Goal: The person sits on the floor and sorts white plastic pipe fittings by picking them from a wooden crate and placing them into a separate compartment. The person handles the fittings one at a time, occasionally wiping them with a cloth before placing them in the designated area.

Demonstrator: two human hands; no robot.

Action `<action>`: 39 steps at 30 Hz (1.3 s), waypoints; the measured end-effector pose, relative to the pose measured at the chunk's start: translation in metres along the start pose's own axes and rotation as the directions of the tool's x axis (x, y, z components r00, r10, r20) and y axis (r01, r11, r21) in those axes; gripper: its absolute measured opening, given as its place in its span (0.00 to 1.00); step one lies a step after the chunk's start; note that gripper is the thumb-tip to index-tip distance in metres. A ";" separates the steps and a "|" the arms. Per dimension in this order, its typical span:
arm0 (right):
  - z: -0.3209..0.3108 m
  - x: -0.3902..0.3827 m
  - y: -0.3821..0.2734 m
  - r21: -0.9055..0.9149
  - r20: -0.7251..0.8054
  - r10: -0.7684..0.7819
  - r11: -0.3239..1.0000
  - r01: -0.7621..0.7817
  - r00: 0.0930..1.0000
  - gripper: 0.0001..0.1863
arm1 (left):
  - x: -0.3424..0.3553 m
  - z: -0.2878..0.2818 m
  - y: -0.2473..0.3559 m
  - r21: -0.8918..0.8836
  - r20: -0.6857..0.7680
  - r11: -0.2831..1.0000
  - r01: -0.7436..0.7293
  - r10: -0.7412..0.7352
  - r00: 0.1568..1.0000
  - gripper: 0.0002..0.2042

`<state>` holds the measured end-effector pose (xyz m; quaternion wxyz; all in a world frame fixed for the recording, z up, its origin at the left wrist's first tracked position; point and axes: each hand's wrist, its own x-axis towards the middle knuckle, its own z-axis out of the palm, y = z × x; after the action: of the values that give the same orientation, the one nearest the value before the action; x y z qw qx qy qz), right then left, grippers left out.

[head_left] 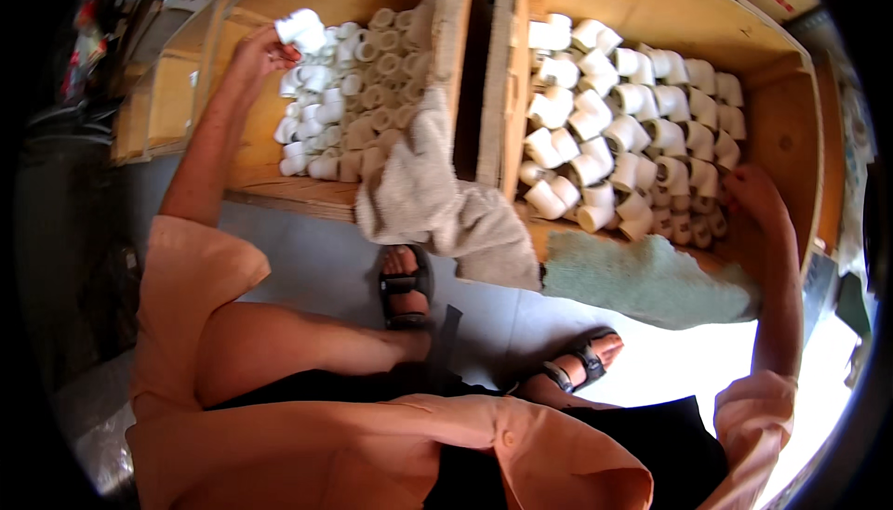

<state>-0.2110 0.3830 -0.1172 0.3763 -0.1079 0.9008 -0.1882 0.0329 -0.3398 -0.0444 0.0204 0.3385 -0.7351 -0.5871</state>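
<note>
Perhaps the white fitting (303, 28), gripped near its edge by the left hand (264, 52), could slip; whether the right hand (755, 194) holds anything is unclear.

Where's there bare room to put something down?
On the floor: between the dark strip and right sandal, below the beige cloth, and left of the left sandal, below the front edge of the left box. White fittings crowd that box and the right box; the left hand holds one, the right hand is beside others.
</note>
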 end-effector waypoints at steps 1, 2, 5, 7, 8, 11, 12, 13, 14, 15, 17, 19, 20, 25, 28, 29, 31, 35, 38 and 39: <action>0.000 -0.005 -0.013 0.020 -0.007 -0.001 1.000 0.001 1.000 0.12 | -0.007 0.008 0.023 -0.014 0.072 0.998 -0.068 0.069 0.995 0.13; -0.003 -0.018 -0.034 -0.005 -0.067 0.041 0.999 -0.041 0.997 0.13 | -0.012 0.018 0.040 -0.060 0.108 0.988 -0.145 0.151 0.983 0.13; -0.020 -0.036 -0.048 -0.136 -0.195 -0.031 0.991 0.005 0.980 0.14 | -0.033 0.067 0.091 -0.155 0.240 0.939 -0.307 0.338 0.910 0.14; -0.021 -0.053 -0.080 0.074 -0.249 -0.064 0.994 0.085 0.966 0.15 | -0.057 0.101 0.121 -0.170 0.362 0.913 -0.370 0.407 0.838 0.14; -0.022 -0.065 -0.101 0.175 -0.281 -0.074 0.976 0.127 0.957 0.16 | -0.068 0.120 0.131 -0.183 0.422 0.898 -0.400 0.439 0.793 0.14; -0.027 -0.101 -0.149 0.231 -0.196 -0.300 0.911 0.341 0.934 0.23 | -0.097 0.180 0.149 -0.034 0.487 0.830 -0.557 0.501 0.716 0.12; -0.010 -0.096 -0.166 0.353 -0.167 -0.412 0.824 0.444 0.896 0.27 | -0.109 0.191 0.148 0.048 0.516 0.819 -0.572 0.470 0.716 0.10; -0.002 -0.110 -0.186 0.488 -0.104 -0.445 0.757 0.436 0.889 0.29 | -0.117 0.209 0.148 0.081 0.558 0.800 -0.594 0.458 0.693 0.09; 0.009 -0.117 -0.202 0.596 -0.039 -0.463 0.700 0.393 0.885 0.29 | -0.130 0.230 0.144 0.039 0.517 0.785 -0.618 0.513 0.685 0.07; 0.014 -0.122 -0.207 0.717 0.073 -0.500 0.627 0.303 0.863 0.29 | -0.139 0.252 0.146 0.041 0.571 0.698 -0.715 0.571 0.590 0.07; 0.030 -0.133 -0.220 0.852 0.145 -0.491 0.504 0.145 0.859 0.28 | -0.158 0.272 0.145 0.112 0.580 0.566 -0.817 0.630 0.516 0.07; 0.041 -0.137 -0.225 0.897 0.206 -0.399 0.441 -0.010 0.894 0.26 | -0.172 0.283 0.140 0.187 0.595 0.523 -0.832 0.614 0.519 0.08; 0.046 -0.138 -0.224 0.927 0.212 -0.339 0.367 -0.079 0.916 0.23 | -0.172 0.285 0.134 0.191 0.605 0.379 -0.906 0.681 0.413 0.09; 0.054 -0.132 -0.208 0.921 0.199 -0.323 0.385 -0.064 0.925 0.30 | -0.184 0.293 0.123 0.161 0.667 0.192 -0.968 0.701 0.250 0.15; 0.030 -0.124 -0.193 0.831 0.065 -0.350 0.537 0.143 0.935 0.35 | -0.188 0.296 0.112 0.169 0.688 0.215 -0.962 0.673 0.272 0.17; 0.021 -0.122 -0.189 0.697 -0.011 -0.319 0.678 0.236 0.948 0.33 | -0.188 0.295 0.107 0.180 0.696 0.215 -0.960 0.662 0.279 0.18; 0.001 -0.108 -0.163 0.370 -0.102 -0.388 0.840 0.397 0.916 0.29 | -0.189 0.289 0.100 0.180 0.759 0.228 -0.957 0.587 0.283 0.20; -0.021 -0.092 -0.098 -0.182 -0.247 -0.282 0.953 0.241 0.927 0.22 | -0.189 0.284 0.084 0.162 0.816 0.275 -0.948 0.502 0.285 0.19; -0.016 -0.092 -0.070 -0.422 -0.212 -0.210 0.900 0.104 0.954 0.19 | -0.189 0.283 0.079 0.174 0.842 0.327 -0.929 0.440 0.312 0.17; -0.015 -0.091 -0.064 -0.480 -0.202 -0.195 0.874 0.077 0.960 0.18 | -0.188 0.283 0.079 0.166 0.836 0.335 -0.927 0.450 0.313 0.16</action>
<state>-0.1550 0.3595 -0.0231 0.2111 -0.2347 0.9489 -0.0037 0.0193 0.0051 0.0062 -0.0845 -0.2951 -0.9050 -0.2944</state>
